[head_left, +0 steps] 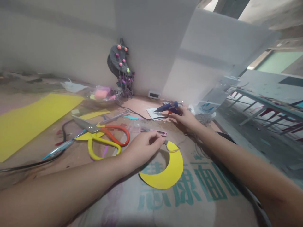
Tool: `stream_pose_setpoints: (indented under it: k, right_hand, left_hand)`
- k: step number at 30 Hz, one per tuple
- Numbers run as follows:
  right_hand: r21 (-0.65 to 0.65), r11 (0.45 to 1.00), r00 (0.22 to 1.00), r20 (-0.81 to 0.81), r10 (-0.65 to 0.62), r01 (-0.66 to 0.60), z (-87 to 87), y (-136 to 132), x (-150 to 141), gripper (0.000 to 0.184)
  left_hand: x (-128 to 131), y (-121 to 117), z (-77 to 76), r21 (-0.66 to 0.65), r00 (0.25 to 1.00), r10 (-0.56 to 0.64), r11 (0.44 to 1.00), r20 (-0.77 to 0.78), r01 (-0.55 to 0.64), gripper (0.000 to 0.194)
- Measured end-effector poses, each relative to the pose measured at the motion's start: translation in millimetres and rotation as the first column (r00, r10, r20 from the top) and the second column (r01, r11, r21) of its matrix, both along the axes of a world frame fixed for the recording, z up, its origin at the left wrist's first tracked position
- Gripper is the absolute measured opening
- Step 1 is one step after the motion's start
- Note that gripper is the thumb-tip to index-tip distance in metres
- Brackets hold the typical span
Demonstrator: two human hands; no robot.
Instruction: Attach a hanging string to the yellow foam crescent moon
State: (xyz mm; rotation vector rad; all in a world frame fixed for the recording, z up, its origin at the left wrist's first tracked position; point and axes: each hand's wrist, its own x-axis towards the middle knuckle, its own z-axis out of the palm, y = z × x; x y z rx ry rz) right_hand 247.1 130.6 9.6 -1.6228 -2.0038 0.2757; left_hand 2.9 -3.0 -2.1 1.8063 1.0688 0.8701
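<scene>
A yellow paper crescent moon (174, 167) lies above the table's printed covering. Grey yarn (174, 150) crosses its upper end, and my left hand (151, 143) pinches that end between thumb and fingers. Farther back, my right hand (186, 118) is closed around the handle of a blue hot glue gun (168, 107), whose nozzle points left above a small white sheet (155, 113). Just beyond my left fingers rest small pink thread snips (159, 132). Large scissors (121, 130) with one red and one yellow handle loop lie left of my left hand, blades partly apart.
Yellow card (40, 121) covers the left side. A grey crescent decoration with coloured pom-poms (118, 60) leans on the wall beside a plastic bag of pom-poms (103, 93). A black cord (139, 115) runs across the table. Grey yarn (204, 118) sits at right.
</scene>
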Motion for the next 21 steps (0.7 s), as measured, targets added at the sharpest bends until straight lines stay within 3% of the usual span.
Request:
stream_pose_setpoints:
  k: [5,9,15,19,21]
  right_hand:
    - [-0.015,0.999,0.999,-0.018,-0.047,0.047,-2.6,12.1,-7.8,0.027]
    - [0.029,0.997,0.995,-0.077,-0.07,0.072,8.5,1.6,-10.2,0.029]
    - [-0.004,0.992,0.983,-0.131,-0.128,0.128,33.8,-59.4,6.7,0.042]
    - [0.037,0.999,0.954,-0.299,-0.02,0.032,25.5,-111.9,17.7,0.029]
    - [-0.004,1.0,0.936,-0.351,-0.003,0.001,17.3,-132.3,16.8,0.026]
  left_hand:
    - [-0.1,0.2,-2.8,-0.013,1.0,-0.014,1.0,0.002,0.014,0.031]
    - [0.0,0.2,-2.1,-0.012,1.0,-0.009,1.0,0.009,0.009,0.03]
    - [0.6,-0.4,0.8,-0.019,0.999,0.007,1.0,0.042,-0.006,0.031]
    - [0.2,-0.9,-1.7,-0.041,0.998,0.007,0.999,0.059,-0.005,0.032]
    - [-0.5,-0.1,-2.5,-0.064,0.998,0.027,0.998,0.051,-0.023,0.032]
